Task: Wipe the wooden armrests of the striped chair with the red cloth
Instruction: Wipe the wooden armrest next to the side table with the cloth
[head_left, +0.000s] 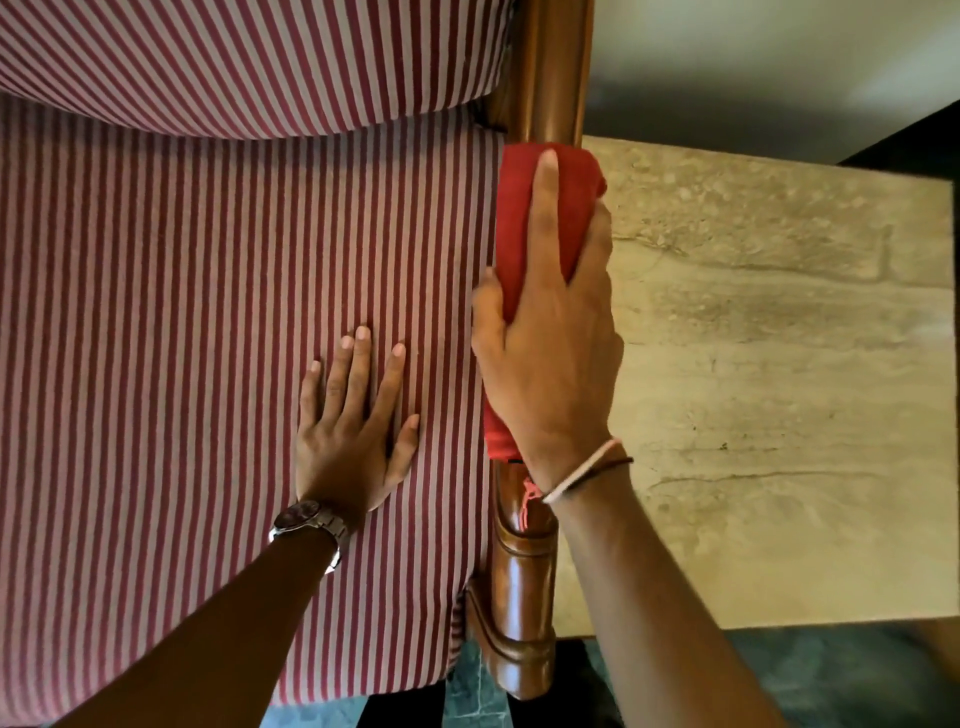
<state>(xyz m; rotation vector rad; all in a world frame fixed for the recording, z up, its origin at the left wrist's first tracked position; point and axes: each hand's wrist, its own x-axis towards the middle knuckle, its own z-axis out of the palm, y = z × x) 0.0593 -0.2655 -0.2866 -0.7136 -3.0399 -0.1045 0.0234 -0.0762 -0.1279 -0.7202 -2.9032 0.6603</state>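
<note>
While left hand (353, 436) rests flat, right hand (550, 364) presses red cloth (566, 208) (bunched) — on armrest (550, 67).

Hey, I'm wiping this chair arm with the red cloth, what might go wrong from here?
1. The red cloth is bunched under your right hand, so it may slide off the rounded armrest toward the stone table.
2. The carved front end of the armrest, nearer you, has grooves a bunched cloth could skip.
3. Your left hand presses flat on the striped seat cushion; it may shift if you lean harder.
</note>
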